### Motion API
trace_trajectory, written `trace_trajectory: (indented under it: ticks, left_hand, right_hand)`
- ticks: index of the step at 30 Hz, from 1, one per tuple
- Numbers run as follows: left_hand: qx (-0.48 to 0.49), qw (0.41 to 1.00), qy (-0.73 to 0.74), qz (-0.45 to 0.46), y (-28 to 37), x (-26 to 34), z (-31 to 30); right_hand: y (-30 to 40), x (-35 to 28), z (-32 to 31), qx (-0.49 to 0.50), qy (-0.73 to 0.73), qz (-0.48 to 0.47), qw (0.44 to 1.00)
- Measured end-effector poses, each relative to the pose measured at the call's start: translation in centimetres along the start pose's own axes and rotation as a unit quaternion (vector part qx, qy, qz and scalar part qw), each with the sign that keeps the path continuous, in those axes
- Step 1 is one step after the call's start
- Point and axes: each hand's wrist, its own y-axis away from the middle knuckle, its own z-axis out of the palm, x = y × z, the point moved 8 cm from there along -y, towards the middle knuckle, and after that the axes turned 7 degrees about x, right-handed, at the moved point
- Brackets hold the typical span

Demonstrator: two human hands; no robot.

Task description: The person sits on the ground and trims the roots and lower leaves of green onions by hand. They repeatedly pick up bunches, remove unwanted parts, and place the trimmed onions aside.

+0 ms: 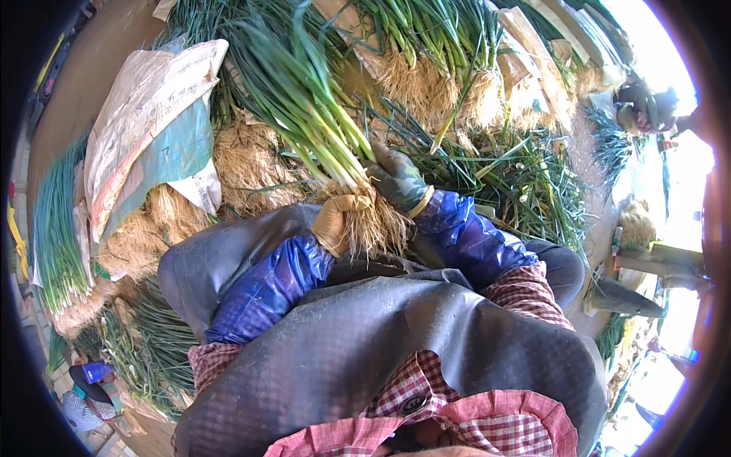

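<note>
A thick bunch of green onions is held between my two hands above my lap, its green leaves slanting up and to the left. My left hand, in a tan glove, is curled at the base where the roots begin. On the other side of the stems, my right hand wears a dark camouflage-patterned glove and grips them just above the roots. The stringy roots hang down over my dark apron. Some fingers of both hands are hidden by the bunch.
Loose onion leaves lie in a heap beside my right hand. Stacked onion bunches with tan roots stand ahead. A woven plastic sack covers more bunches at left. Other people are at the lower left and far right.
</note>
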Motion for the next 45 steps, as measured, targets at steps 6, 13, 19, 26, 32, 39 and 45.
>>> trace_trajectory:
  ticks: [6,13,19,26,32,39,45]
  left_hand:
    - [-0.04,0.997,-0.05,-0.038,0.7,1.1,2.4]
    - [-0.09,0.994,-0.06,-0.003,0.4,4.4,3.9]
    - [0.008,0.998,-0.062,-0.008,-1.8,4.3,1.5]
    - [-0.057,0.998,-0.035,-0.012,-1.4,4.6,2.5]
    - [-0.074,0.997,-0.017,-0.005,-1.3,4.1,3.0]
    - [-0.079,0.996,-0.015,0.025,-0.7,5.1,3.8]
    - [-0.086,0.996,0.018,-0.008,-0.4,4.6,3.1]
  right_hand:
    - [-2.4,2.0,-1.1,-0.075,0.039,0.163,0.983]
    - [-17.2,6.9,-12.8,0.146,0.343,0.159,0.914]
    - [-22.3,13.6,-13.6,0.102,0.455,0.202,0.861]
    - [-20.3,13.9,-11.1,-0.106,0.247,0.067,0.961]
    - [-20.7,11.9,-13.7,0.199,0.324,0.026,0.924]
    - [-20.1,14.0,-9.2,-0.077,0.192,0.188,0.96]
    - [-6.5,5.0,-2.1,-0.158,-0.238,0.242,0.927]
